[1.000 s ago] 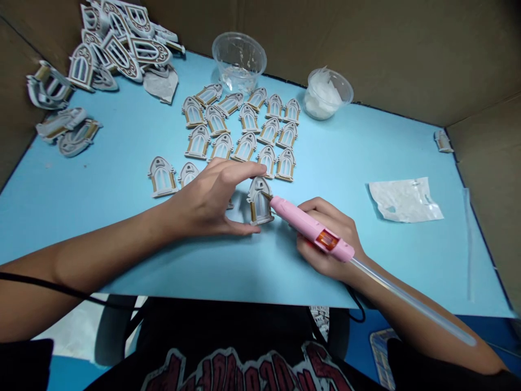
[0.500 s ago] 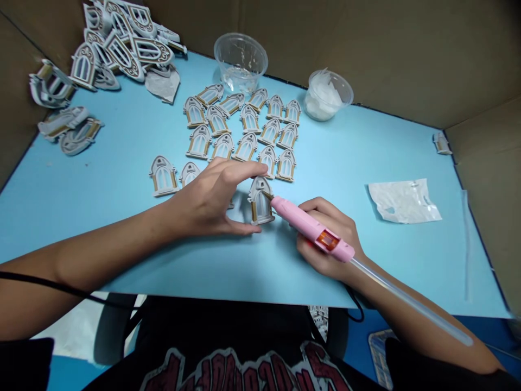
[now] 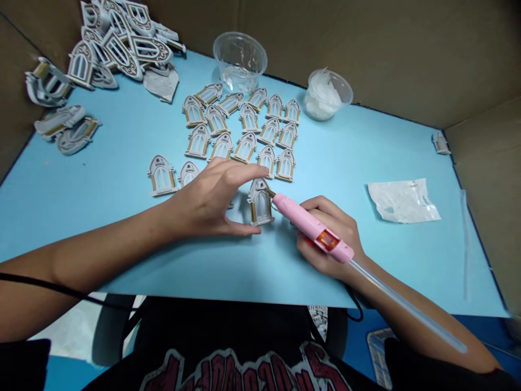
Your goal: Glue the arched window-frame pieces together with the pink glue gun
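Observation:
Between the thumb and forefinger of my left hand (image 3: 215, 201), a small white-and-gold arched window piece (image 3: 260, 202) is gripped by its top and bottom ends. My right hand (image 3: 331, 233) is wrapped around a pink hot glue gun (image 3: 299, 217) with a clear glue stick (image 3: 407, 301) reaching back over the forearm. The gun's metal nozzle is at the upper right part of the held piece, near its arch. Similar arched pieces (image 3: 246, 146) lie in rough rows behind my left hand, which hides some of them.
Larger ornate arched frames (image 3: 118, 51) are heaped at the back left. Two clear plastic tubs (image 3: 240, 57) stand at the back, the right one holding whitish flakes (image 3: 323, 95). A torn white plastic sheet (image 3: 402, 201) lies on the right, near a loose glue stick (image 3: 464, 244). Cardboard walls (image 3: 386, 54) surround the table.
The glue gun's nozzle has shifted slightly up along the arch of the held window piece. My left hand keeps its hold, and the view has moved very slightly.

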Motion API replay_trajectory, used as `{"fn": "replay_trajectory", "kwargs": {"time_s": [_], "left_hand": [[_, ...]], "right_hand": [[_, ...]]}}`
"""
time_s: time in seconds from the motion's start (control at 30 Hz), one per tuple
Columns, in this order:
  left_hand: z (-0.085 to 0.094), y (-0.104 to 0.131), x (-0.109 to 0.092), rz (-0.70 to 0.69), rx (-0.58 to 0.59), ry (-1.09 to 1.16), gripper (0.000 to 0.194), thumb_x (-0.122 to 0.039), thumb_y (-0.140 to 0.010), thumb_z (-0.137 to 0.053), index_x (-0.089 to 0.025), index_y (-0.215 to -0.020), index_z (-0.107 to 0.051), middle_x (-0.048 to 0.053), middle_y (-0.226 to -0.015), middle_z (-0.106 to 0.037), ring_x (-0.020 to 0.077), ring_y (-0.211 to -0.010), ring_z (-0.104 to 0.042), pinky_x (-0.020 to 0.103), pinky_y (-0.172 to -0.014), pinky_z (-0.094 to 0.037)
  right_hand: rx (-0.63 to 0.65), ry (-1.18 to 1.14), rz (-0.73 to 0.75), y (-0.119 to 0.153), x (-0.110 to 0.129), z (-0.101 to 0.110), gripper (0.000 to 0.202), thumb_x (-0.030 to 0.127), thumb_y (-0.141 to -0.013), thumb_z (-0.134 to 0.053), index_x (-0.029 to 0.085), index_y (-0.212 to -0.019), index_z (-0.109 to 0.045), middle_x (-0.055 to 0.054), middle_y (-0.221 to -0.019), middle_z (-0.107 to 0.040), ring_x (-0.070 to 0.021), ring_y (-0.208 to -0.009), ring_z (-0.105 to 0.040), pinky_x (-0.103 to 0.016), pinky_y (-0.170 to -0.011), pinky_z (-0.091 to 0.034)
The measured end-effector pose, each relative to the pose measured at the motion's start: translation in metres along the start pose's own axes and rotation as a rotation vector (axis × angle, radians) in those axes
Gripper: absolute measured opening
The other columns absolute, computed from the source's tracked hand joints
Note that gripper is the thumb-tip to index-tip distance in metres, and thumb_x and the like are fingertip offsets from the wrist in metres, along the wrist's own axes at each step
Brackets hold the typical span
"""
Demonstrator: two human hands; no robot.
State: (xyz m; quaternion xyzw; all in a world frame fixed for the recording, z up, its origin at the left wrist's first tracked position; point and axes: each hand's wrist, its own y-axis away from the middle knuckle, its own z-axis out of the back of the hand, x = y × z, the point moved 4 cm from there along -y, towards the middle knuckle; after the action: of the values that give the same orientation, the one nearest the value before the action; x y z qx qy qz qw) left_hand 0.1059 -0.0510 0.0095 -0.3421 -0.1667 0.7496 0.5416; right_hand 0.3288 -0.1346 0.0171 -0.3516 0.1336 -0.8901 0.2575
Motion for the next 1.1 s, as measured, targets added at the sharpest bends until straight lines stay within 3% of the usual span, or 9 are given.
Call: {"fn": "replay_trajectory", "kwargs": {"time_s": [0.2,0.5,0.6,0.77,0.93,1.1], "left_hand": [[0.000,0.000,0.001,0.023,-0.001,0.001,0.078,-0.045,-0.090,-0.082,-0.022,-0.152,-0.040,0.015,-0.136,-0.071,0.0334,-0.120,-0.073,0.048,-0.099,-0.055],[0.000,-0.001,0.000,0.136,0.097,0.015,0.073,-0.050,-0.091,-0.078,-0.029,-0.149,-0.040,0.012,-0.140,-0.070,0.0352,-0.123,-0.071,0.052,-0.103,-0.052],[0.001,-0.001,0.002,0.119,0.078,0.008,0.069,-0.050,-0.093,-0.076,-0.030,-0.148,-0.038,0.012,-0.139,-0.070,0.0335,-0.125,-0.071,0.053,-0.104,-0.052],[0.003,0.001,0.008,0.150,0.052,0.013,0.072,-0.048,-0.090,-0.077,-0.023,-0.147,-0.041,0.013,-0.139,-0.068,0.0348,-0.127,-0.068,0.057,-0.104,-0.055],[0.001,0.004,0.008,0.182,0.080,0.094,0.078,-0.043,-0.090,-0.079,-0.025,-0.151,-0.033,0.015,-0.143,-0.063,0.0335,-0.131,-0.065,0.055,-0.108,-0.054],[-0.012,0.004,0.009,0.297,0.305,0.048,0.082,-0.044,-0.079,-0.091,-0.024,-0.144,-0.045,0.012,-0.132,-0.069,0.0335,-0.119,-0.068,0.048,-0.106,-0.048]], "right_hand": [[0.009,-0.006,0.006,0.000,0.001,0.000,0.018,0.007,-0.077,-0.058,0.023,-0.083,-0.055,-0.003,-0.087,-0.061,-0.0167,-0.071,-0.062,-0.031,-0.057,-0.050],[0.032,-0.004,0.034,-0.001,0.004,-0.001,0.020,0.007,-0.076,-0.058,0.025,-0.082,-0.053,-0.002,-0.082,-0.060,-0.0189,-0.074,-0.063,-0.032,-0.057,-0.051],[0.029,-0.009,-0.012,-0.001,0.000,0.002,0.017,0.009,-0.078,-0.060,0.024,-0.082,-0.055,-0.003,-0.086,-0.062,-0.0182,-0.074,-0.064,-0.032,-0.058,-0.051],[-0.173,0.152,-0.240,-0.002,-0.020,0.022,0.015,0.011,-0.081,-0.063,0.026,-0.085,-0.061,-0.003,-0.089,-0.064,-0.0197,-0.074,-0.064,-0.036,-0.064,-0.053],[-0.289,0.148,-0.330,0.000,-0.031,0.035,0.017,0.012,-0.082,-0.063,0.026,-0.090,-0.066,-0.004,-0.095,-0.067,-0.0220,-0.076,-0.065,-0.041,-0.069,-0.054],[-0.320,0.123,-0.373,0.002,-0.039,0.036,0.017,0.015,-0.082,-0.062,0.026,-0.094,-0.067,-0.003,-0.093,-0.066,-0.0199,-0.072,-0.063,-0.036,-0.060,-0.052]]}}
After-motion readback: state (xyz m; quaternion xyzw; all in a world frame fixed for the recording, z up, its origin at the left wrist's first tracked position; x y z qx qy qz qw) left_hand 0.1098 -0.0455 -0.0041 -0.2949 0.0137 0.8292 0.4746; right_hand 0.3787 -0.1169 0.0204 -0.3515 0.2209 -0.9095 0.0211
